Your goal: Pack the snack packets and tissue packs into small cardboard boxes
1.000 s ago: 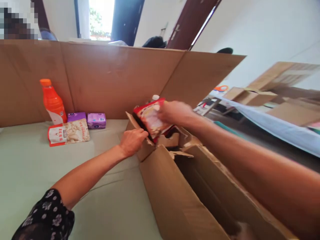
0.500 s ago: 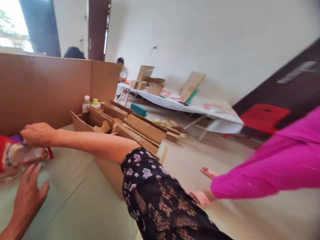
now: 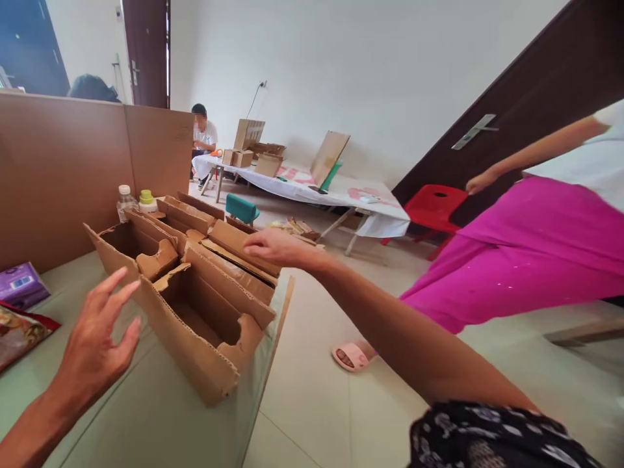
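Note:
My left hand (image 3: 100,338) hovers over the pale green table top (image 3: 146,416), fingers spread and empty, just left of an open cardboard box (image 3: 195,318). My right hand (image 3: 273,247) reaches palm down over the flattened cardboard pieces (image 3: 234,244) behind that box, fingers stretched out, holding nothing. A red snack packet (image 3: 19,331) lies at the left edge of the table, beside a purple pack (image 3: 20,283). A second open box (image 3: 131,244) stands farther back.
A tall cardboard partition (image 3: 63,169) walls the table's far side; a small bottle (image 3: 124,201) and a green-lidded jar (image 3: 146,201) stand by it. A person in pink trousers (image 3: 511,260) stands close on the right. A red stool (image 3: 433,201), a far table (image 3: 341,195) and a seated person (image 3: 202,133) lie beyond.
My view swung right. My right hand let go of the red packet, now lying at the left, and moved across over the cardboard. My left hand lifted, fingers spread.

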Available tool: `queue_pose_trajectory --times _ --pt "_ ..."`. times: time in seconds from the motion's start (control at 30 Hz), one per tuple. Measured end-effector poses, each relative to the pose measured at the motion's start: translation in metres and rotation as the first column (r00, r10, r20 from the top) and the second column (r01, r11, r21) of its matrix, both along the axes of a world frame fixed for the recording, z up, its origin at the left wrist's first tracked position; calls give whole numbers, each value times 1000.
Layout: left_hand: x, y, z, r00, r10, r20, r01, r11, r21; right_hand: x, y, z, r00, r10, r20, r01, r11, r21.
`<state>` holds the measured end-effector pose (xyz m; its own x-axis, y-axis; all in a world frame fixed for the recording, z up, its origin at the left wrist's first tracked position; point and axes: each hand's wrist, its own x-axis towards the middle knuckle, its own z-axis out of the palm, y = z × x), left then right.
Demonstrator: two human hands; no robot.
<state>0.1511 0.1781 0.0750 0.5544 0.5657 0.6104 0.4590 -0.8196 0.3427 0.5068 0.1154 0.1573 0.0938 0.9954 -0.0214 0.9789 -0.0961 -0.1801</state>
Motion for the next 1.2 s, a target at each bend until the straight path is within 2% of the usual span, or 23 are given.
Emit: queue_pose_trajectory --times 0.07,0.13,0.23,0.33,0.43,0.5,0.57,0.67,0.77,0.9,1.03,1.13,1.2 --pt "40 0 26 993 -116 10 116 993 39 6 -14 -16 1000 -11 -23 11 1000 -3" --pt "78 4 47 972 -234 -36 236 970 58 4 -25 -25 998 20 -59 -19 1000 5" --pt "131 12 68 912 -329 -245 341 940 8 -2 -36 -26 995 90 -35 -90 996 -11" --pt "174 21 72 829 -325 -455 326 942 -78 -5 -43 -21 988 131 78 -129 991 -32" --pt "201 28 65 788 -326 -523 318 942 -107 -6 -48 -15 966 204 157 -200 979 -40" --pt "205 31 60 768 -335 -546 329 938 -111 -8 -51 -13 950 217 223 -209 976 -58" --pt "201 32 59 751 -350 -561 347 931 -115 -10 -52 -13 940 153 304 -145 988 -47" --pt "185 33 62 735 -374 -565 369 920 -129 -6 -47 -14 921 16 390 2 999 -46" --pt "166 34 65 732 -399 -552 379 912 -157 4 -31 -14 918 -16 397 73 989 -128" --pt "154 32 65 749 -405 -524 366 912 -183 3 -5 -16 934 60 351 -2 987 -164" --pt "155 28 58 774 -391 -498 332 920 -206 -22 16 -33 935 190 298 -114 960 -255" --pt "157 23 54 791 -386 -474 305 921 -242 -34 20 -42 917 239 318 -165 956 -244" --pt "154 15 54 808 -373 -456 278 924 -263 -29 13 -38 902 254 349 -198 962 -189"
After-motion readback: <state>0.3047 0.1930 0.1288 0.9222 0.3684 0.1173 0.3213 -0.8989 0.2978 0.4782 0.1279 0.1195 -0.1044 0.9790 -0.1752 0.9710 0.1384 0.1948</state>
